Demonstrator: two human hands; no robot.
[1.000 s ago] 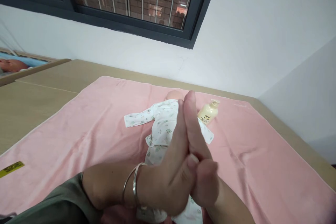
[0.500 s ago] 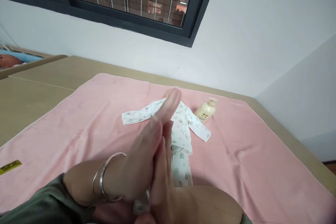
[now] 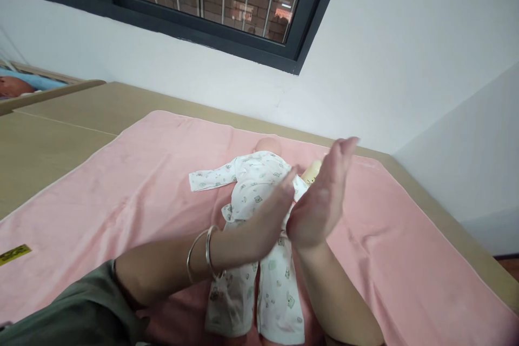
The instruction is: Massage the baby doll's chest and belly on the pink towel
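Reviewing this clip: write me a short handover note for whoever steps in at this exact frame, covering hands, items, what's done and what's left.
Left hand: open, flat, empty, held above the doll's torso; two silver bangles on the wrist.
Right hand: open, empty, palm facing the left hand, heels of the hands close together.
Doll: on its back on the pink towel, dressed in a white printed sleepsuit, sleeve spread to the left.
Lotion bottle: beside the doll's shoulder, mostly hidden behind the right hand.
Done: doll laid out, bottle put down.
Left: neither hand is touching the doll; its clothing looks closed, so any hands-on work has apparently not begun.
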